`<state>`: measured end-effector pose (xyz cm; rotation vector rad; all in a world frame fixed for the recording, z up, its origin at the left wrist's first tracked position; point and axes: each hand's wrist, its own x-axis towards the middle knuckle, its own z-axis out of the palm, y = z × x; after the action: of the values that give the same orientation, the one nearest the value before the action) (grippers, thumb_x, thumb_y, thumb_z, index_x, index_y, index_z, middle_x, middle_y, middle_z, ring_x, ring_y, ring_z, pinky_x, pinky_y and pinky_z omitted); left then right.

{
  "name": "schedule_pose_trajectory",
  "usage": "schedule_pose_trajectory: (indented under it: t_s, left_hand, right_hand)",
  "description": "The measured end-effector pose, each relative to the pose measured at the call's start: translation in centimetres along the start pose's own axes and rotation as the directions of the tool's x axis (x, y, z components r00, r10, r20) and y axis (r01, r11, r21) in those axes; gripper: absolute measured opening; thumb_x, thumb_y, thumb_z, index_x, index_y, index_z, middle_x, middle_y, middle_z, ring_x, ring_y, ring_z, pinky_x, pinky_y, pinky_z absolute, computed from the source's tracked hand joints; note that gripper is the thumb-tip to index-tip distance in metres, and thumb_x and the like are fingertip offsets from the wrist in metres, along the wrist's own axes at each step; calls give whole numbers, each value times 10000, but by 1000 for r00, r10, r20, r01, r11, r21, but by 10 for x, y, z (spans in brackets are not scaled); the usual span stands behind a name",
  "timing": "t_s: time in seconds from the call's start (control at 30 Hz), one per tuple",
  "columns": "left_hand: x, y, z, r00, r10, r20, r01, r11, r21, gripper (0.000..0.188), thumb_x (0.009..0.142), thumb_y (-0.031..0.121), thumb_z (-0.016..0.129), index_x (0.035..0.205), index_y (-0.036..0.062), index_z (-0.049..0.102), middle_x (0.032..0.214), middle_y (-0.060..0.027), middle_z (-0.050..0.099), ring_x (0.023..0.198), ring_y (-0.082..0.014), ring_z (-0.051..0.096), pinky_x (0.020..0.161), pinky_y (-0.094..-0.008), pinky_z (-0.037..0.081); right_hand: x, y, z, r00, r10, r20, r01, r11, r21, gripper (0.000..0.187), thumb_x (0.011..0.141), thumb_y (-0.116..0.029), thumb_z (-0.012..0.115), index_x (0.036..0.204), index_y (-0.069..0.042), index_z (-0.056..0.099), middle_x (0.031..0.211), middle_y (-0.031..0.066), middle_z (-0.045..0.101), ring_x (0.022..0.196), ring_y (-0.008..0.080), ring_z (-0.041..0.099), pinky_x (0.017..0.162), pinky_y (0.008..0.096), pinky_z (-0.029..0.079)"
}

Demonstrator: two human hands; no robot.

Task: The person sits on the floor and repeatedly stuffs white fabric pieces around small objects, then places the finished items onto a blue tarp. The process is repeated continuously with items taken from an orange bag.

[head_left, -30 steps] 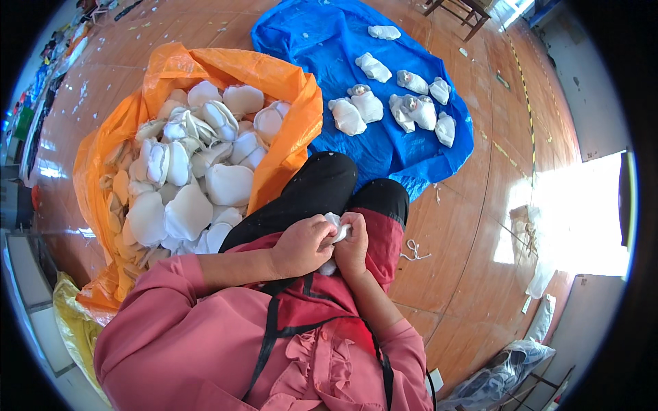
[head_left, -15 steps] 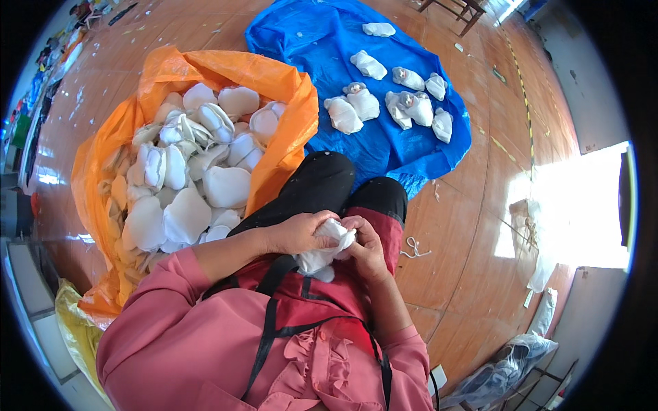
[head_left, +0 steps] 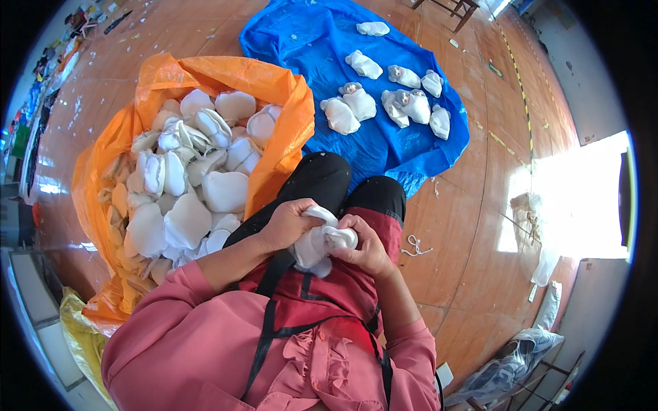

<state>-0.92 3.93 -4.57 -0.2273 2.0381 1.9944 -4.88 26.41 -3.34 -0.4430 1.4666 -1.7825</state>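
Note:
Over my lap, my left hand (head_left: 286,225) and my right hand (head_left: 369,251) both grip a soft white cloth bundle (head_left: 314,248). My left thumb and fingers pinch its upper left side, where a white flap stands up. On its right end, the fingers of my right hand are closed round a rolled, gathered part. What lies inside the bundle is hidden. To my left, an orange woven sack (head_left: 288,103) stands wide open, full of white and cream rounded pads (head_left: 187,220), some stacked together. Several similar white bundles (head_left: 340,115) lie on a blue sheet (head_left: 288,34) ahead of me.
A red apron (head_left: 274,301) covers my lap. On the brown floor to the right lies a short white cord (head_left: 415,246). A clear plastic bag (head_left: 514,363) lies at the lower right, a yellow sack (head_left: 79,335) at the lower left. Wooden furniture legs (head_left: 460,12) stand far off.
My hands have moved slightly apart on the bundle. A white flap now shows at its upper left, and more of the gathered right end is visible. The view has shifted a little.

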Motion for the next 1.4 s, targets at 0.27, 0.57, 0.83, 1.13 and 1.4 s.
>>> schedule_pose_trajectory:
  t_s: [0.27, 0.57, 0.83, 1.13, 1.4]
  left_hand:
    - [5, 8, -7, 977, -214, -15, 195, 913, -358, 137, 922, 155, 693, 1011, 50, 690, 913, -26, 693, 805, -99, 642, 727, -262, 520]
    - [9, 14, -9, 978, -189, -83, 172, 969, -180, 221, 925, 201, 705, 1045, 17, 681, 957, -49, 701, 835, -109, 643, 745, -265, 513]
    - [-19, 12, 12, 980, 105, -168, -58, 963, 262, 460, 835, 299, 805, 1102, -25, 616, 938, -136, 688, 865, -152, 651, 792, -303, 520]
    - [-20, 9, 28, 959, -283, -3, 277, 943, -186, 512, 864, 235, 785, 1273, 25, 560, 1135, -70, 656, 1065, -157, 598, 959, -293, 459]
    - [-8, 12, 20, 981, -27, -193, -27, 962, -272, 283, 867, 123, 756, 1120, 30, 667, 1042, -35, 703, 936, -120, 651, 850, -283, 509]
  right_hand:
    - [3, 2, -1, 973, -227, 43, 226, 974, 11, 346, 814, -48, 790, 1108, -75, 609, 1096, 16, 559, 1101, 150, 520, 989, 302, 408]
    - [22, 31, 14, 884, -281, -374, 228, 957, -181, 236, 842, 42, 714, 988, -62, 560, 932, -4, 554, 849, 91, 547, 754, 232, 477]
    - [37, 66, 25, 655, -407, -636, 103, 883, -459, 217, 819, 55, 655, 951, -57, 524, 819, 14, 521, 698, 101, 475, 621, 255, 420]
    - [41, 73, 8, 617, -394, -681, 225, 918, -327, 221, 882, -63, 628, 1075, -30, 526, 970, 53, 574, 891, 144, 552, 801, 271, 456]
    - [28, 66, 17, 956, -140, -257, 156, 987, 43, 582, 920, -255, 689, 1398, -20, 454, 1321, 89, 569, 1221, 208, 538, 1046, 331, 408]
